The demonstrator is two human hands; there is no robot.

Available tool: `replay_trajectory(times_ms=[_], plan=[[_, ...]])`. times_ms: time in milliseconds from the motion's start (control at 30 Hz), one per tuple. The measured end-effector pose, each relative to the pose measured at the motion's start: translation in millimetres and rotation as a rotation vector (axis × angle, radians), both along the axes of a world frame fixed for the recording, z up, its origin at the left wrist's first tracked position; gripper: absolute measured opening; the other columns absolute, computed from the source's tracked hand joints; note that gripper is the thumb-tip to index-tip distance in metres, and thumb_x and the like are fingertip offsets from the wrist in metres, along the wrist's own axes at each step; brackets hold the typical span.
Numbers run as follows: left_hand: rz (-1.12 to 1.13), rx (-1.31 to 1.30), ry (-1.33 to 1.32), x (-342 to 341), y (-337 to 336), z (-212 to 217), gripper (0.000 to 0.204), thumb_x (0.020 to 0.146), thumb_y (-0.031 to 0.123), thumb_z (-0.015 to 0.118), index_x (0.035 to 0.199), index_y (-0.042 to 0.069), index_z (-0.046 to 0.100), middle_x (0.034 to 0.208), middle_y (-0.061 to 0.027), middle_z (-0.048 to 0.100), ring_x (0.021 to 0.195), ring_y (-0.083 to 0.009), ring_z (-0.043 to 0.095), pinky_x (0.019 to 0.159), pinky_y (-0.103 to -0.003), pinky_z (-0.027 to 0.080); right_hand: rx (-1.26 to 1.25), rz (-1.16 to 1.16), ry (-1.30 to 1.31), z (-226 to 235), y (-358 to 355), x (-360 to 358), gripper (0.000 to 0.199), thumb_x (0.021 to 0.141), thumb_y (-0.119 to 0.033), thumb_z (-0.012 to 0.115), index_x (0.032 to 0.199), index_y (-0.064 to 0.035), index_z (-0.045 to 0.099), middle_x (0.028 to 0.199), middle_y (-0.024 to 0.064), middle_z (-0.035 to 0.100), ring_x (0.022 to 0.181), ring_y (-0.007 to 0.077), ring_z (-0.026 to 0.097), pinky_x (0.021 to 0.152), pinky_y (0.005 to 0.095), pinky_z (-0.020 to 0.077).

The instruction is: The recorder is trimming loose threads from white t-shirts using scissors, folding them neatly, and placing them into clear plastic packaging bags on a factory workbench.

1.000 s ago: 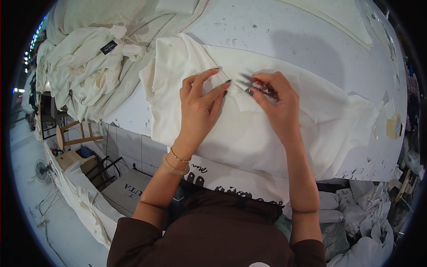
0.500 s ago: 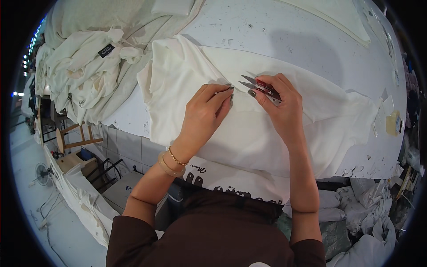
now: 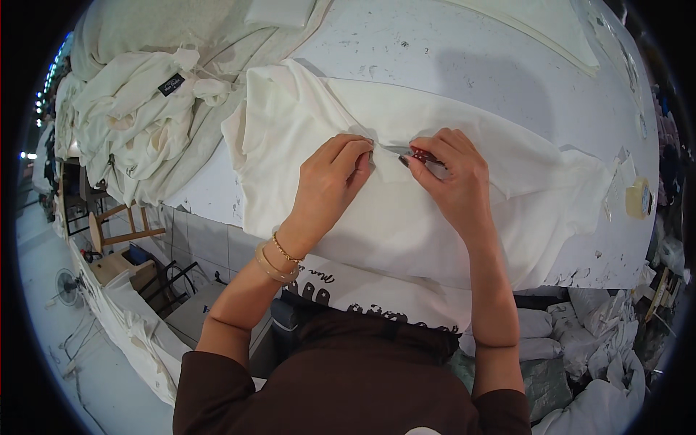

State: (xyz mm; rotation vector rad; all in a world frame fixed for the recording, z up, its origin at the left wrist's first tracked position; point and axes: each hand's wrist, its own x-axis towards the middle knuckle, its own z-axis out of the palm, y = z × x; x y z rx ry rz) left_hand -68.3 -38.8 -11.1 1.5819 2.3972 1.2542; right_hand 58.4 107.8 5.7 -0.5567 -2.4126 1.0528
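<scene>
A white garment (image 3: 413, 225) lies spread across the table in front of me, its near edge with dark printing hanging toward my lap. My left hand (image 3: 330, 177) pinches a bit of its cloth at a seam near the middle; whatever else is between the fingertips is too small to make out. Held in my right hand (image 3: 457, 174) are small thread snips (image 3: 422, 155) with red handles. Their blades point left, just over the cloth and close to my left fingertips. Part of the snips is hidden by my fingers.
A heap of cream garments (image 3: 138, 123) covers the table's far left. More white cloth (image 3: 536, 29) lies at the far right, and a roll of tape (image 3: 638, 198) sits by the right edge. Below are a wooden stool (image 3: 119, 226), a fan (image 3: 67, 285) and pale bags (image 3: 525, 326).
The snips have moved left and down toward my left fingertips, and their blades look closer together. My left hand has shifted slightly left, still pinching the cloth.
</scene>
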Motion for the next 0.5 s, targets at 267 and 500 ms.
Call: replay_trajectory(times_ms=[267,500], plan=[[0.015,0.0,-0.077,0.7,1.1,2.6,0.016,0.076,-0.003,0.065,0.091,0.002,0.062,0.089,-0.0082,0.064,0.067,-0.0225,0.062,0.059,-0.03,0.052,0.247,0.039,-0.038,4.1,-5.5,-6.4,0.011,0.07,-0.01,0.071,0.076,-0.008,0.062,0.075,0.0,0.054,0.072,0.0176,0.052,0.06,0.0307,0.0454],[0.02,-0.017,-0.081,1.1,1.1,5.0,0.016,0.076,-0.002,0.065,0.091,0.002,0.062,0.088,-0.0082,0.064,0.067,-0.0216,0.062,0.058,-0.03,0.052,0.34,0.056,-0.044,11.0,-11.6,-8.7,0.012,0.071,-0.011,0.071,0.073,-0.0076,0.059,0.075,0.0009,0.051,0.074,0.0177,0.051,0.062,0.031,0.045]])
